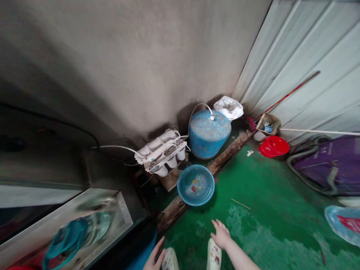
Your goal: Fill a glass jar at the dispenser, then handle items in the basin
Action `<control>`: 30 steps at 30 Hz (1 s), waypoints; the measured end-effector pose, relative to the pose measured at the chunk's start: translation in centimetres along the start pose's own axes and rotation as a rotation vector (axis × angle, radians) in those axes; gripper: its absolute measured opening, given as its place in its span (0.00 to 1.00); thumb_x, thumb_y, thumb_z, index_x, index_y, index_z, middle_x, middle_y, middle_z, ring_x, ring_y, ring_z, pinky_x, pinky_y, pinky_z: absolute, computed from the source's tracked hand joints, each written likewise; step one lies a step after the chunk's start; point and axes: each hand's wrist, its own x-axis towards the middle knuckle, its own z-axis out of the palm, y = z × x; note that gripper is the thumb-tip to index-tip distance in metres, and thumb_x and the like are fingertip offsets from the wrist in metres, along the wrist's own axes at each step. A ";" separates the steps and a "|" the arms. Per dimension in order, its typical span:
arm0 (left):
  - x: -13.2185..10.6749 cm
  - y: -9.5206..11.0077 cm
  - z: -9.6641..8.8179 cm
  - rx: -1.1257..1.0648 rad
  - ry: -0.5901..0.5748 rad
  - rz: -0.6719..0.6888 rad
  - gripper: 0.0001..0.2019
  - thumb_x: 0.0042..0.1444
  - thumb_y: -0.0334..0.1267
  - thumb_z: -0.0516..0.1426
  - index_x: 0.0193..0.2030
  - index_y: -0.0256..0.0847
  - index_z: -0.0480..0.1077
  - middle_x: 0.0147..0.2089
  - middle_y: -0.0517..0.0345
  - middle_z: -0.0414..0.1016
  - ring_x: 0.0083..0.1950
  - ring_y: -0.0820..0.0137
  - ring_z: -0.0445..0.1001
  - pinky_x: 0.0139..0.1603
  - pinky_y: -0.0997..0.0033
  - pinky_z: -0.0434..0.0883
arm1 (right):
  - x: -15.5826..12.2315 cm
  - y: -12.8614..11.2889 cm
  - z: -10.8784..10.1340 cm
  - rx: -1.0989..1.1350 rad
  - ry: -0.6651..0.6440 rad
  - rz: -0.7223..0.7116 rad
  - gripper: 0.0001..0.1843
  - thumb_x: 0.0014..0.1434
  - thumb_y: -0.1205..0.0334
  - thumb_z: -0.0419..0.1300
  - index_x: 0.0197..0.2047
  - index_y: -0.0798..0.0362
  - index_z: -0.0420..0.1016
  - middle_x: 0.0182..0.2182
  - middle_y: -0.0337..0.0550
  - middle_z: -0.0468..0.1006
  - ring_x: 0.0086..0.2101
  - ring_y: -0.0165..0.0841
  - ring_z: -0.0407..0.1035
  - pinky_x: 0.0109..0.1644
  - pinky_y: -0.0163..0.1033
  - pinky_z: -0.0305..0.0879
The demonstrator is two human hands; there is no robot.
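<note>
A blue plastic basin (pixel 182 192) with a flower pattern on its bottom rests at the wooden beam, just ahead of my hands. My right hand (pixel 221 234) hovers above the green floor near my right shoe, empty, with its fingers apart. At the bottom edge my left hand (pixel 155 258) is partly cut off; its fingers are spread and hold nothing. Neither hand touches the basin. My patterned pale shoes (pixel 214 255) show between the hands.
Behind the basin stand a water filter unit (pixel 161 152) and a blue tank (pixel 209 131), joined by tubing. A wooden beam (pixel 171 213) crosses the floor. To the right are a red basin (pixel 274 146) and a purple bag (pixel 323 165). A metal-edged counter (pixel 125 210) borders the left.
</note>
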 end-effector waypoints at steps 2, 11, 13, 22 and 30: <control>7.9 -0.2 4.6 -0.094 -0.091 -0.057 0.18 0.62 0.37 0.55 0.58 0.41 0.66 0.63 0.51 0.65 0.65 0.62 0.61 0.58 0.67 0.68 | 6.4 0.7 0.6 0.043 -0.018 -0.053 0.29 0.62 0.54 0.58 0.63 0.53 0.59 0.63 0.53 0.60 0.61 0.45 0.55 0.64 0.59 0.52; 38.8 -5.7 20.1 -0.238 -0.155 -0.104 0.17 0.65 0.39 0.54 0.58 0.35 0.63 0.58 0.45 0.67 0.58 0.60 0.68 0.60 0.51 0.65 | 37.2 1.8 5.1 0.156 0.185 -0.175 0.32 0.60 0.56 0.60 0.65 0.51 0.56 0.68 0.51 0.48 0.65 0.49 0.44 0.67 0.62 0.43; 43.3 -7.1 21.6 -0.237 -0.142 -0.103 0.16 0.64 0.40 0.54 0.55 0.35 0.65 0.57 0.46 0.68 0.56 0.61 0.69 0.57 0.52 0.68 | 41.2 1.9 6.6 0.146 0.236 -0.167 0.30 0.61 0.56 0.59 0.64 0.51 0.58 0.67 0.50 0.49 0.65 0.49 0.43 0.67 0.62 0.41; 51.4 -7.4 23.7 0.055 0.016 0.050 0.11 0.66 0.41 0.52 0.45 0.34 0.68 0.40 0.53 0.72 0.38 0.69 0.73 0.41 0.64 0.73 | 41.8 -3.1 6.9 -0.061 0.358 -0.402 0.26 0.62 0.64 0.55 0.64 0.53 0.59 0.64 0.52 0.58 0.62 0.46 0.52 0.65 0.58 0.47; 49.2 -2.1 18.7 0.616 0.074 0.575 0.09 0.63 0.35 0.50 0.40 0.36 0.71 0.40 0.52 0.73 0.43 0.65 0.72 0.49 0.64 0.67 | 29.4 0.4 -1.2 -0.225 0.347 -0.656 0.20 0.61 0.68 0.50 0.53 0.48 0.72 0.43 0.47 0.75 0.46 0.42 0.67 0.52 0.47 0.62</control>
